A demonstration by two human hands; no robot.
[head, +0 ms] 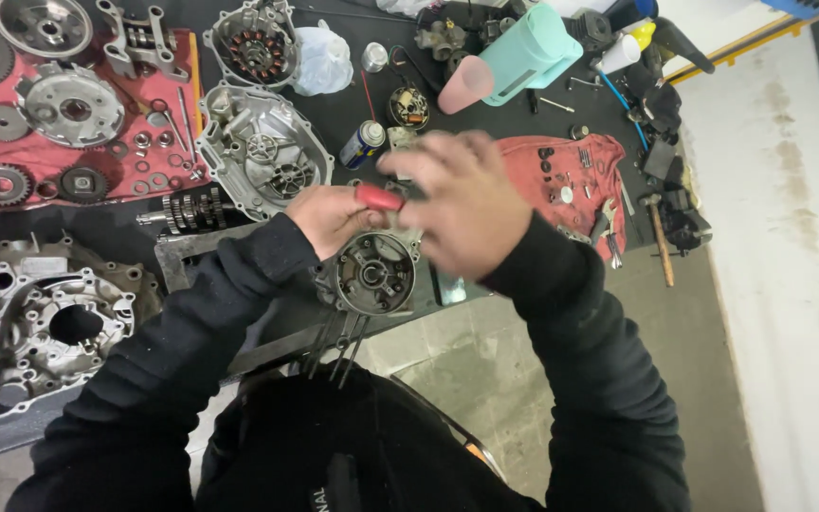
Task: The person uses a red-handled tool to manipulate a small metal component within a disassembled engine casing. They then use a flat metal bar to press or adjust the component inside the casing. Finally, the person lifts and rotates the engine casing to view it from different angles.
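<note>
My left hand [329, 218] grips a tool with a red handle [378, 198] just above a round metal engine part [373, 275] that sits at the workbench's near edge. My right hand [462, 194] is blurred and hovers over the same part, fingers spread toward the red handle; whether it holds anything is unclear. Both arms wear black sleeves. Long studs [338, 343] hang from the part toward my body.
On the dark bench lie engine cases [40, 322], a side cover [263, 152], a gear shaft [191, 210], gears on a red cloth [59, 104], a spray can [362, 144], a teal jug [533, 52], a second red cloth [571, 180] and a hammer [661, 237]. Concrete floor lies to the right.
</note>
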